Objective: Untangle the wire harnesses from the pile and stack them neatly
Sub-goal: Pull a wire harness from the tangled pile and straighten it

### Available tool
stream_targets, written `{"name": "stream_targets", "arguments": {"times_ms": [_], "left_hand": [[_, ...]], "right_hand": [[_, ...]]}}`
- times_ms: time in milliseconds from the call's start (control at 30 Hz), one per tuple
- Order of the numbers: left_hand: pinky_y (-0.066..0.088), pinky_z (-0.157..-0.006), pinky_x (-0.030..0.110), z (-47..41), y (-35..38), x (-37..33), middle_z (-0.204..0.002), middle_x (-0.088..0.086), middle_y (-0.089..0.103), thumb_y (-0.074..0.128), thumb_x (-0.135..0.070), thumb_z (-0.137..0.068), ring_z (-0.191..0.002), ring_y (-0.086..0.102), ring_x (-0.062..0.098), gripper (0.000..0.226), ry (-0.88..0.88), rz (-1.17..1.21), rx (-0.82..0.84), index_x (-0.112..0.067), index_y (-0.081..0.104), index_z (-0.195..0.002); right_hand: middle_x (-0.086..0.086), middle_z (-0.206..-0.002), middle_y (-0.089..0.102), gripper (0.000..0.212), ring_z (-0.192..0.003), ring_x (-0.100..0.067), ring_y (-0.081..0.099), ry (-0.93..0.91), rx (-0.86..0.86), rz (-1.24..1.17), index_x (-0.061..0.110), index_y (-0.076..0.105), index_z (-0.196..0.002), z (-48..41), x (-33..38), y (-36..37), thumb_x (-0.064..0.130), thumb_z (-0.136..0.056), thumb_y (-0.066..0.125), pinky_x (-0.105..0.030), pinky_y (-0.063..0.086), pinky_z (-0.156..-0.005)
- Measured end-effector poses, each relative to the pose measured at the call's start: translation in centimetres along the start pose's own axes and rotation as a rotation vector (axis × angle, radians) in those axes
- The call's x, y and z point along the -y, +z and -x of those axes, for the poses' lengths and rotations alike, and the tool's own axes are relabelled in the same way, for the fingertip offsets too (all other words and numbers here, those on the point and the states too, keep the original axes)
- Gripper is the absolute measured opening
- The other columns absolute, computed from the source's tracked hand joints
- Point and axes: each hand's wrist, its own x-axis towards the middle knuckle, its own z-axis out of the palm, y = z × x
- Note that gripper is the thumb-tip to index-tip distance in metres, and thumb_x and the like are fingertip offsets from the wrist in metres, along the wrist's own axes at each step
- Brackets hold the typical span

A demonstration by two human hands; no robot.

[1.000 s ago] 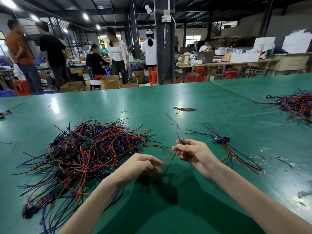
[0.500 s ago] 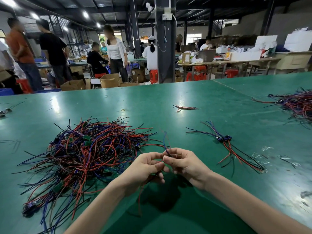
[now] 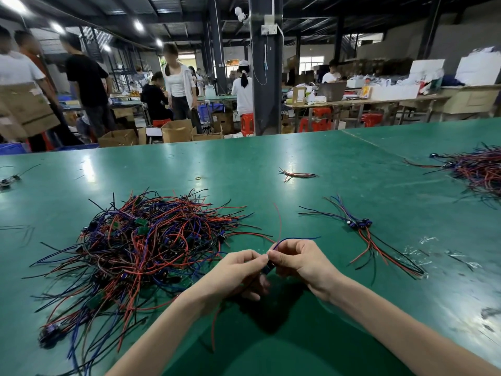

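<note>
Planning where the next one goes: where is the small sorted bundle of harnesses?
Head view: the sorted bundle lies on the green table, to the right of the right hand, with the big pile on the left.

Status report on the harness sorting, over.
Left hand and right hand both pinching one harness. Tangled pile at left, sorted stack at right. Nothing blocking.

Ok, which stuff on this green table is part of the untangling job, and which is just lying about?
Job: tangled pile, harness pinched in the left hand and right hand, sorted stack beside them.
Lying about: small wire bundle further back, small yellowish ring, plastic scraps, far pile at the right edge.
</note>
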Motion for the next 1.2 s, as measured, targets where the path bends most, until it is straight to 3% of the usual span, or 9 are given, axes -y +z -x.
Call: {"name": "stream_targets", "arguments": {"times_ms": [100,267,567,833,933,1200], "left_hand": [[0.053,-0.049,0.023,-0.1,0.1,0.3,-0.075,0.010,0.070,0.054,-0.024,-0.094,-0.060,0.065,0.015,0.012,0.049,-0.091,-0.001,-0.013,0.053,-0.089],[0.053,-0.052,0.024,-0.4,0.2,0.2,-0.074,0.013,0.060,0.057,-0.006,-0.091,-0.056,0.061,0.012,0.014,0.149,-0.019,-0.089,-0.004,0.049,-0.080],[0.055,-0.055,0.026,-0.2,0.2,0.3,-0.073,0.011,0.069,0.054,-0.004,-0.093,-0.058,0.063,0.016,0.014,0.138,0.043,-0.078,-0.002,0.047,-0.081],[0.055,-0.057,0.028,-0.4,0.3,0.3,-0.071,0.022,0.062,0.061,0.003,-0.086,-0.056,0.061,0.021,0.012,0.094,0.119,-0.102,0.000,0.051,-0.080],[0.054,-0.054,0.027,-0.5,0.3,0.2,-0.082,0.025,0.062,0.059,-0.001,-0.088,-0.053,0.060,0.019,0.003,0.089,0.168,-0.121,0.000,0.056,-0.087],[0.052,-0.048,0.027,-0.4,0.5,0.0,-0.066,0.014,0.062,0.059,0.002,-0.087,-0.047,0.054,0.018,0.010,0.124,0.182,-0.224,0.001,0.061,-0.077]], "right_hand": [[0.003,-0.057,0.062,0.010,-0.048,-0.004,0.052,-0.011,0.009,0.006,0.010,0.067,-0.068,0.0,0.1,0.1,0.010,-0.077,0.071,-0.014,0.043,-0.048],[0.001,-0.054,0.061,0.008,-0.044,-0.007,0.052,0.004,-0.030,-0.097,0.007,0.065,-0.071,-0.3,0.1,0.2,0.008,-0.077,0.070,-0.018,0.042,-0.043],[-0.001,-0.053,0.061,0.013,-0.041,-0.007,0.051,0.038,-0.217,-0.207,0.004,0.062,-0.069,-0.9,1.0,-0.8,0.005,-0.081,0.068,-0.018,0.044,-0.041],[-0.003,-0.052,0.059,0.017,-0.040,-0.010,0.051,0.033,-0.241,-0.233,0.004,0.060,-0.065,-0.9,1.1,-1.2,0.006,-0.079,0.070,-0.019,0.044,-0.041],[-0.004,-0.051,0.058,0.018,-0.040,-0.010,0.051,0.039,-0.252,-0.262,0.004,0.059,-0.064,-1.1,1.1,-1.1,0.005,-0.079,0.070,-0.019,0.044,-0.040],[-0.004,-0.053,0.059,0.016,-0.042,-0.009,0.052,-0.063,-0.247,-0.175,0.003,0.061,-0.066,-1.1,0.9,-1.0,0.005,-0.077,0.072,-0.019,0.043,-0.042]]}}
